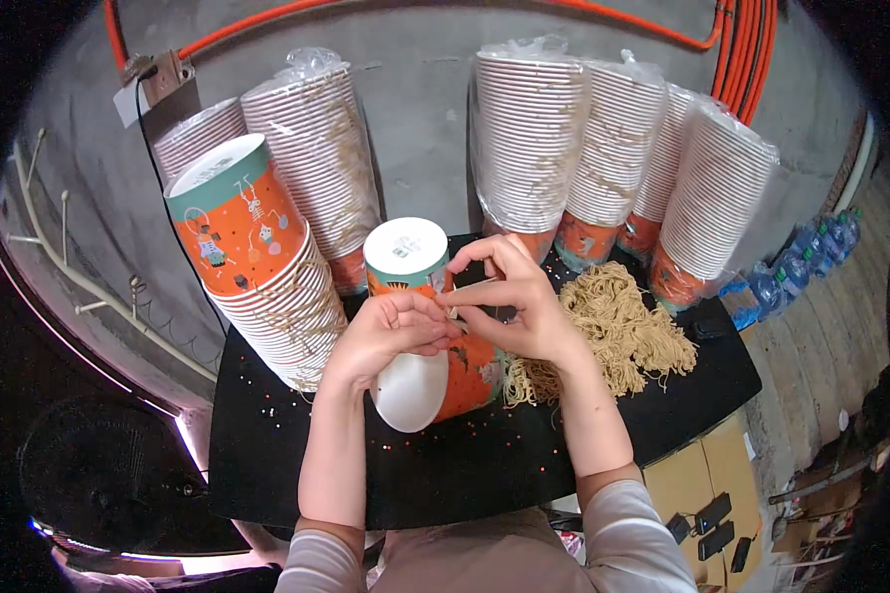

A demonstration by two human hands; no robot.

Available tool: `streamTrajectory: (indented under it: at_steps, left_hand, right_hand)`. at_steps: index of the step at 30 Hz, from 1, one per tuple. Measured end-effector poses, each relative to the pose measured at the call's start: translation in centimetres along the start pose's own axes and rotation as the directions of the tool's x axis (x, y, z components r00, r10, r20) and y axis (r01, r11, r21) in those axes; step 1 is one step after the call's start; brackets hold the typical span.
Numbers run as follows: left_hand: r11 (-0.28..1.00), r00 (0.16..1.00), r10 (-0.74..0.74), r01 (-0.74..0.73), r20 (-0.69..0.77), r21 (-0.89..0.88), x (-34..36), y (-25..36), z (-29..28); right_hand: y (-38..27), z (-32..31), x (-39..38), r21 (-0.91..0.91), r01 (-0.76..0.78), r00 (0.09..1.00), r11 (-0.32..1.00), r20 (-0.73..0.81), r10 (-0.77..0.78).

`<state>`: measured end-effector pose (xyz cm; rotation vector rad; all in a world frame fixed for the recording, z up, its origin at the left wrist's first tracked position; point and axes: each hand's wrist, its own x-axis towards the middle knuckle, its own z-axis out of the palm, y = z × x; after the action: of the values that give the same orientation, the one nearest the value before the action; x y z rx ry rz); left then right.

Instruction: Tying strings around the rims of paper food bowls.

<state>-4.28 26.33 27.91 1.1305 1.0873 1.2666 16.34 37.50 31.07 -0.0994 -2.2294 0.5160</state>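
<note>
My left hand [390,331] and my right hand [512,301] meet above an orange paper cup [435,381] lying on its side on the black table [465,465], its white open mouth facing me. Both hands pinch a thin tan cord [469,289] stretched between the fingers. Just behind the hands stands an upside-down orange and teal cup [405,255] with a white base. A heap of tan cords [628,331] lies to the right of my right hand.
Tall stacks of nested paper cups [267,267], some in clear plastic [603,158], lean along the table's back against a grey concrete wall. Cardboard with dark small devices [712,514] lies on the floor at right, water bottles [810,252] beyond.
</note>
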Motion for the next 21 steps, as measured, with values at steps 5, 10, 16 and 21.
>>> streamTrajectory:
  at_steps: [5,10,16,21]
  left_hand:
    - [0.995,1.0,-0.024,0.022,-0.014,-0.101,0.3,0.2,-0.3]
    - [0.992,1.0,-0.019,0.017,-0.013,-0.122,0.4,-0.2,-0.9]
    - [1.0,1.0,0.001,-0.001,0.017,0.011,0.2,0.2,0.2]
    - [0.997,0.999,-0.031,0.032,0.018,-0.065,0.0,0.6,0.4]
  right_hand:
    - [-0.1,-0.3,0.2,-0.196,0.134,0.981,0.971,-0.112,-0.158]
    - [0.4,-0.1,0.2,-0.245,0.135,0.98,0.96,-0.11,-0.166]
    - [0.7,1.4,0.4,-0.044,0.093,0.995,0.995,-0.034,-0.095]
    - [1.6,1.4,0.0,-0.015,-0.032,0.999,0.999,-0.037,0.031]
